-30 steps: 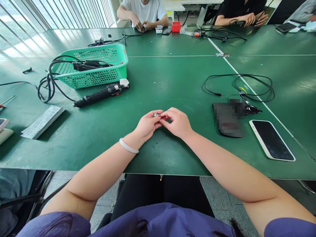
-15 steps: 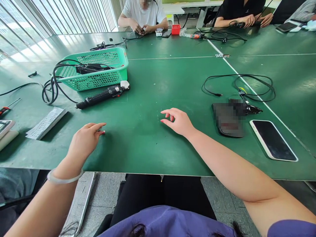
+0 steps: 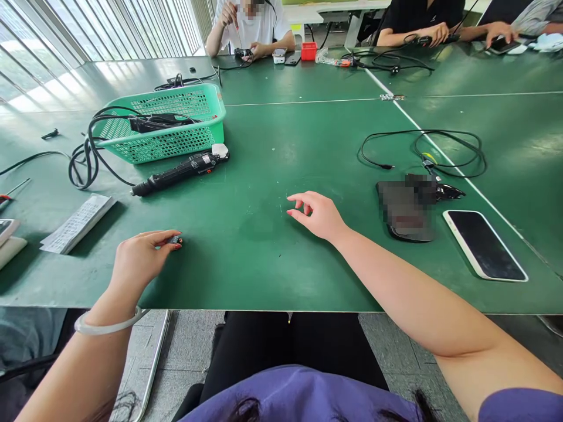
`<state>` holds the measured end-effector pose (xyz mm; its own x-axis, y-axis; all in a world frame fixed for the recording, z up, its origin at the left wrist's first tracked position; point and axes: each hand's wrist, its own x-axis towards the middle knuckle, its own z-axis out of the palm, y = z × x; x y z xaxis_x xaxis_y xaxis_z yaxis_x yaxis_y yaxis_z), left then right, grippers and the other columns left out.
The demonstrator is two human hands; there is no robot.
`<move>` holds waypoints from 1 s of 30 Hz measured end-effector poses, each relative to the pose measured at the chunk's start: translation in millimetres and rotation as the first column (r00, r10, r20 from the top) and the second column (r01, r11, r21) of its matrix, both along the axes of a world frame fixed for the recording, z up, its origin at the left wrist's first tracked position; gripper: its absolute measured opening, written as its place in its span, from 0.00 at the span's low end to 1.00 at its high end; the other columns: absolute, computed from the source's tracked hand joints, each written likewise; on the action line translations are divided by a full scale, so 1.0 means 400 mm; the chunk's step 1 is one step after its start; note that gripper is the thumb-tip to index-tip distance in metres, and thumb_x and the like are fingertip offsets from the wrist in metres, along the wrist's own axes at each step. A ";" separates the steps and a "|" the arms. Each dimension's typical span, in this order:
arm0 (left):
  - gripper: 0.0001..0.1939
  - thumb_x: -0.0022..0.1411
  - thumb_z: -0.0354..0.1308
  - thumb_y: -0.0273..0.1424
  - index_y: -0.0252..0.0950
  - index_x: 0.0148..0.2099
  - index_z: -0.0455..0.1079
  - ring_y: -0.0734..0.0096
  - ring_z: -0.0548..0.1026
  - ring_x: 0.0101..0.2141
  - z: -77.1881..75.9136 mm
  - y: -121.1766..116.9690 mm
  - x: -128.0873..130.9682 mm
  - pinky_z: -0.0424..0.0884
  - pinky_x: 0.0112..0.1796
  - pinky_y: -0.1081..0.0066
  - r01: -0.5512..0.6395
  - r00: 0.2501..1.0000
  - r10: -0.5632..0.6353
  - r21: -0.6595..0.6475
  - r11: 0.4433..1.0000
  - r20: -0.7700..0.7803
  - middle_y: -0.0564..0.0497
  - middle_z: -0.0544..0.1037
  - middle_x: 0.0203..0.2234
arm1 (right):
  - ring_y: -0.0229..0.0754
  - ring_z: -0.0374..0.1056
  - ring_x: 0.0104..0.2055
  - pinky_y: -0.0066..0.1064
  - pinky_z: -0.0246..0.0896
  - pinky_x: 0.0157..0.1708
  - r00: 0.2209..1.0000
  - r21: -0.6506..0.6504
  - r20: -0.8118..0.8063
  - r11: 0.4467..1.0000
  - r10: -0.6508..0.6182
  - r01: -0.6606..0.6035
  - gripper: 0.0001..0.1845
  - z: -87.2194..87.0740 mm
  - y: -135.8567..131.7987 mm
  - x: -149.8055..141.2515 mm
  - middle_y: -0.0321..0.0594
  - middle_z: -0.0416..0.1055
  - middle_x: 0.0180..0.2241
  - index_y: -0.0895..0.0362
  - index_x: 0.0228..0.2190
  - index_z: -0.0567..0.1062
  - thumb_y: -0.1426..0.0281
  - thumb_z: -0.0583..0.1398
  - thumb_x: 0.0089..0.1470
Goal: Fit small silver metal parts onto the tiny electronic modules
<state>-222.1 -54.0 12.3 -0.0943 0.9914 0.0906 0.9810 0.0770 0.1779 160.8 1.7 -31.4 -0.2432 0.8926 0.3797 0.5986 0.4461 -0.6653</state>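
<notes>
Between thumb and fingertips, my left hand (image 3: 143, 258) pinches a small dark metallic piece (image 3: 176, 239) whose kind I cannot make out. That hand is just above the green table (image 3: 246, 264), near its front edge, with a pale bangle on the wrist. My right hand (image 3: 316, 215) rests at the table's middle, fingers bent and apart, with nothing in them. Beyond my left hand lies a black electric screwdriver (image 3: 180, 171) with a pale end. A folded paper with writing (image 3: 79, 223) stands left of that hand.
A green plastic basket (image 3: 162, 143) holds black cables and an adapter. At right are a black cable (image 3: 422, 132), a dark blurred object (image 3: 407, 217) and a white-edged phone (image 3: 486, 243). A screwdriver (image 3: 17, 187) lies far left. Two people work across the table beside a red box (image 3: 308, 51).
My left hand has moved slightly left and nearer, turning so the small piece shows. My right hand is nearly still. Across the table, one person has raised a hand holding a thin tool.
</notes>
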 end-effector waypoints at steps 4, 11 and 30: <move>0.14 0.58 0.55 0.40 0.47 0.43 0.78 0.60 0.75 0.46 0.003 0.000 -0.001 0.68 0.46 0.66 -0.014 1.000 0.014 0.005 1.000 0.012 0.56 0.81 0.43 | 0.33 0.58 0.24 0.31 0.60 0.30 1.000 -0.004 -0.005 1.000 -0.003 0.003 0.14 0.000 0.001 0.000 0.36 0.70 0.32 0.53 0.42 0.76 0.64 0.62 0.53; 0.14 0.54 0.59 0.39 0.48 0.43 0.78 0.64 0.75 0.41 0.017 0.004 -0.001 0.67 0.41 0.70 -0.052 0.998 0.054 -0.051 0.997 0.034 0.59 0.82 0.37 | 0.33 0.58 0.24 0.31 0.60 0.29 1.000 -0.004 0.002 1.000 -0.016 0.016 0.14 0.003 0.000 0.004 0.36 0.70 0.32 0.54 0.42 0.77 0.64 0.62 0.53; 0.16 0.57 0.55 0.37 0.45 0.46 0.78 0.65 0.74 0.42 0.050 0.030 0.007 0.66 0.41 0.73 0.029 0.995 -0.051 -0.225 0.974 -0.090 0.56 0.81 0.42 | 0.34 0.58 0.24 0.32 0.60 0.30 1.000 -0.015 0.003 1.000 -0.024 0.024 0.14 0.006 -0.001 0.005 0.36 0.70 0.32 0.54 0.42 0.77 0.64 0.61 0.54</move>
<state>-219.3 -42.2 32.2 -0.0556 0.9904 -0.1264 0.9956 0.0645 0.0675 162.8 1.3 -29.1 -0.2228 0.9039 0.3652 0.6106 0.4214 -0.6705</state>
